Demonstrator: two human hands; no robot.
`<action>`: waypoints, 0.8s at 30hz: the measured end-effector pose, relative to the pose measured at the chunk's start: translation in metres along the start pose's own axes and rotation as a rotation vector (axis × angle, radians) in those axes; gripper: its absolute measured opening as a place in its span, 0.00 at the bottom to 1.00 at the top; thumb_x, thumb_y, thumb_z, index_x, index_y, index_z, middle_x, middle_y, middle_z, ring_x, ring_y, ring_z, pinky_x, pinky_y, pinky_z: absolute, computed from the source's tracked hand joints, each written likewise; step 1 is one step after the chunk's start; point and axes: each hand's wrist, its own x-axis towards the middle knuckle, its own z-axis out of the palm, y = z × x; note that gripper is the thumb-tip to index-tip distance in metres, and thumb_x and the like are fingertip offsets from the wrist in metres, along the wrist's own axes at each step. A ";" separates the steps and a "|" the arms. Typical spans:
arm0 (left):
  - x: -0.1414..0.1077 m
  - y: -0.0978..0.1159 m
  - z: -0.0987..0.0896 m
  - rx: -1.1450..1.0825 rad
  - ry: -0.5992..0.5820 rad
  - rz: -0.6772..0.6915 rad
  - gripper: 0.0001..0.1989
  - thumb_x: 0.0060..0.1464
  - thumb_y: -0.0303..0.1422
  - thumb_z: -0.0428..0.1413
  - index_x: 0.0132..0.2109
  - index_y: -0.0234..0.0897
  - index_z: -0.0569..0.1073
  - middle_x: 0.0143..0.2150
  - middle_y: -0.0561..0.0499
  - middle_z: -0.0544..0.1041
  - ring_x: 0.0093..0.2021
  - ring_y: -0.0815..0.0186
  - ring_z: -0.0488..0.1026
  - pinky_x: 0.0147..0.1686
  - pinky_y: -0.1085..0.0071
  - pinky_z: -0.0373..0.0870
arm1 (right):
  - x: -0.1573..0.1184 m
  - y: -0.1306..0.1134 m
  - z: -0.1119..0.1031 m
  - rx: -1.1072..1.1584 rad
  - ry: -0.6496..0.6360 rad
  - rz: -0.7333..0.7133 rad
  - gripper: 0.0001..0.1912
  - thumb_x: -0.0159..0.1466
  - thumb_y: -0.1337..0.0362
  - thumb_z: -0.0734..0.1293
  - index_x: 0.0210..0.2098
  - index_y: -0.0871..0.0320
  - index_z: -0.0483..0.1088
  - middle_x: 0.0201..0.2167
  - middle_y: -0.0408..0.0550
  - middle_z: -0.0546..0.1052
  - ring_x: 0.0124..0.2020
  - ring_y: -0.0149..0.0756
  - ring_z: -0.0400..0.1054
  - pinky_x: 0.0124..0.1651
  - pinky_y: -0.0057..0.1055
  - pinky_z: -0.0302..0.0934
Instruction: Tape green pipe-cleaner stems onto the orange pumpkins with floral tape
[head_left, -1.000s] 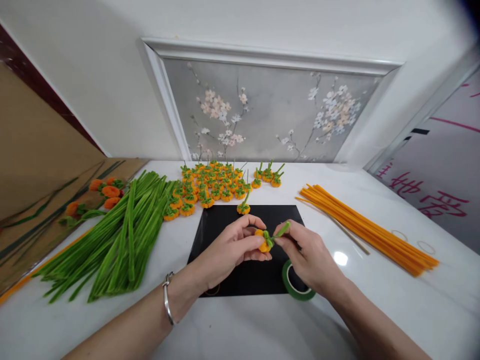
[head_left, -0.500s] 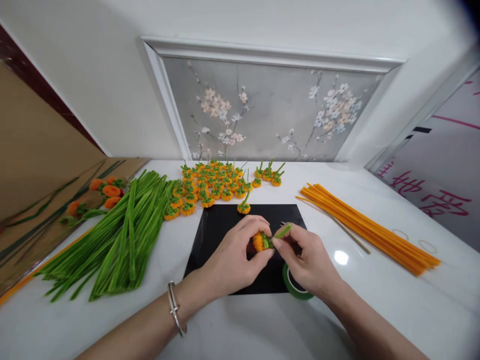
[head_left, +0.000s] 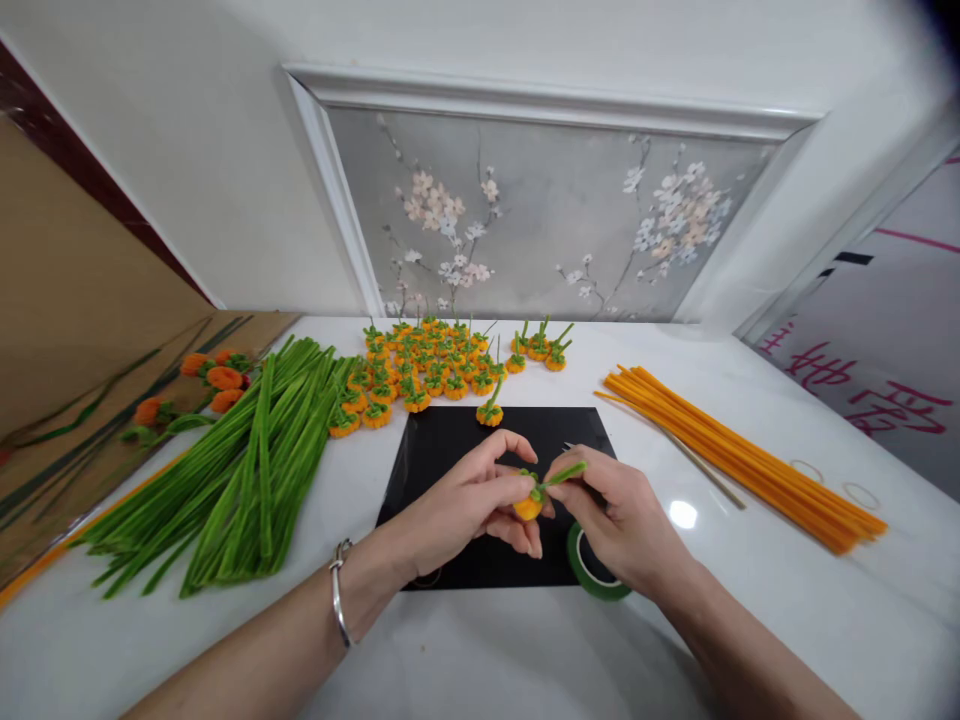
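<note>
My L hand (head_left: 469,502) is part-curled, thumb + fingers gripping the orange chenille pumpkin (head_left: 528,508) above the black mat (head_left: 424,460); R hand (head_left: 621,508) pinched tight on its green stem (head_left: 568,474). Looks nearly done. Dozens of similar pcs (head_left: 418,402) stand at back of desk (head_left: 349,490). Unused green chenille stems (head_left: 262,470) L, orange stems (head_left: 750,462) R. Tape roll (head_left: 609,591) beside R wrist, partly hidden, might snag.

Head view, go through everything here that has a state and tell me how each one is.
Small orange piece: held, green-topped
Green stem: slanting up rightward
Left hand: holding the small orange piece
Right hand: pinching the green stem
Tape roll: lying down, partly hidden
Black mat: flat, partly covered
Green strips: loosely piled
Orange strips: lying bunched together
Bracelet: worn
</note>
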 end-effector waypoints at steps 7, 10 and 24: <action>-0.002 0.001 0.000 0.198 0.031 0.087 0.13 0.56 0.39 0.53 0.45 0.40 0.61 0.40 0.48 0.73 0.31 0.68 0.74 0.30 0.72 0.72 | -0.003 0.000 0.001 0.038 0.024 0.046 0.07 0.63 0.67 0.61 0.29 0.57 0.67 0.24 0.43 0.71 0.24 0.30 0.63 0.28 0.27 0.57; -0.005 0.001 0.005 0.619 0.151 0.346 0.13 0.50 0.33 0.58 0.43 0.40 0.66 0.53 0.45 0.67 0.49 0.60 0.69 0.43 0.67 0.70 | -0.006 0.002 0.002 0.050 0.044 0.134 0.08 0.64 0.64 0.61 0.29 0.58 0.67 0.24 0.44 0.71 0.23 0.30 0.61 0.25 0.27 0.55; -0.006 0.005 0.002 0.419 0.054 0.188 0.03 0.52 0.27 0.53 0.31 0.33 0.71 0.49 0.48 0.67 0.30 0.74 0.70 0.35 0.70 0.73 | 0.000 0.000 0.003 -0.020 -0.024 -0.008 0.08 0.63 0.71 0.60 0.29 0.57 0.66 0.26 0.44 0.71 0.27 0.31 0.65 0.31 0.27 0.58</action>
